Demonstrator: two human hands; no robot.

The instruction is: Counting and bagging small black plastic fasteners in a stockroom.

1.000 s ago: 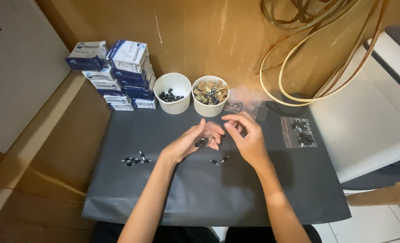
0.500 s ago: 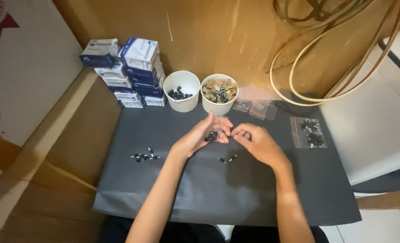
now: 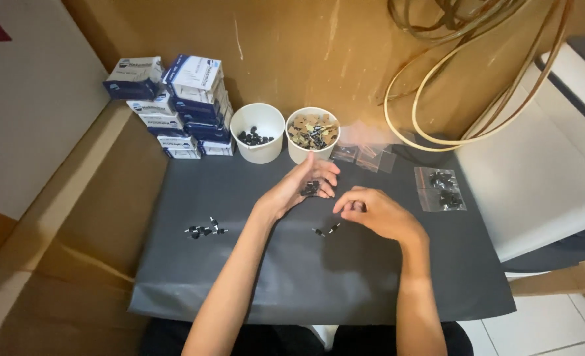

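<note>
Two small black parts (image 3: 326, 230) lie on the worktop (image 3: 240, 277), just left of your curled, empty right hand (image 3: 378, 212); your left hand (image 3: 304, 184), beyond them, cups several more.

a stack of blue-and-white boxes (image 3: 174, 105) sits at the mat's (image 3: 240, 277) far left corner. just beside it along the far edge stand two white cups (image 3: 257, 132). clear bags (image 3: 440, 188) lie near the right edge. coiled tubing (image 3: 464, 79) leans against the wall.
</note>
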